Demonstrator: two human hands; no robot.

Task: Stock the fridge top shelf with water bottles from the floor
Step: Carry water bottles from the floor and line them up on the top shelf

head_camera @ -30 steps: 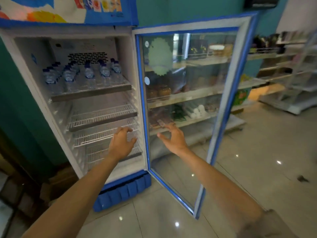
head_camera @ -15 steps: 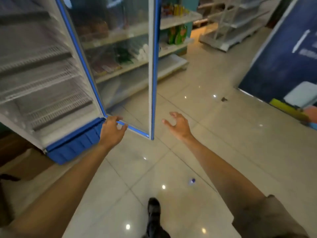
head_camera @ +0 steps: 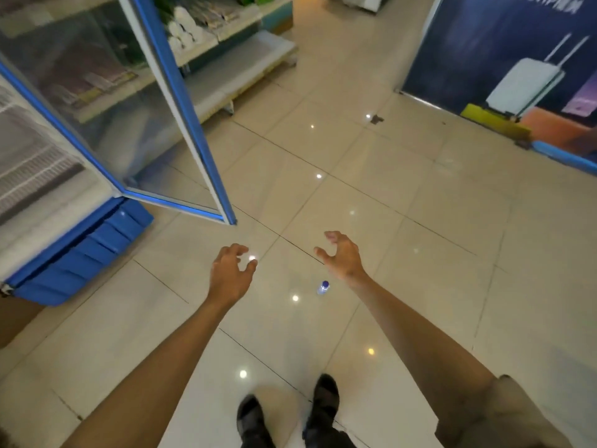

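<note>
On the tiled floor (head_camera: 403,195), one upright water bottle (head_camera: 323,287) between left hand (head_camera: 230,275) and right hand (head_camera: 343,257), each grip loose, empty.

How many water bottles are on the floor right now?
1. A single water bottle with a blue cap stands upright on the tiled floor, in front of the person's feet, just below the right hand. More could be outside the picture.

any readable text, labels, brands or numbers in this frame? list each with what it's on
Nothing reads cleanly.
Dark blue poster: a strip of pale lettering along its top edge, cut off and too blurred to quote.
Water bottle on the floor: label too small to read.
Packets on the shop shelf behind the fridge door: print blurred, unreadable.
</note>
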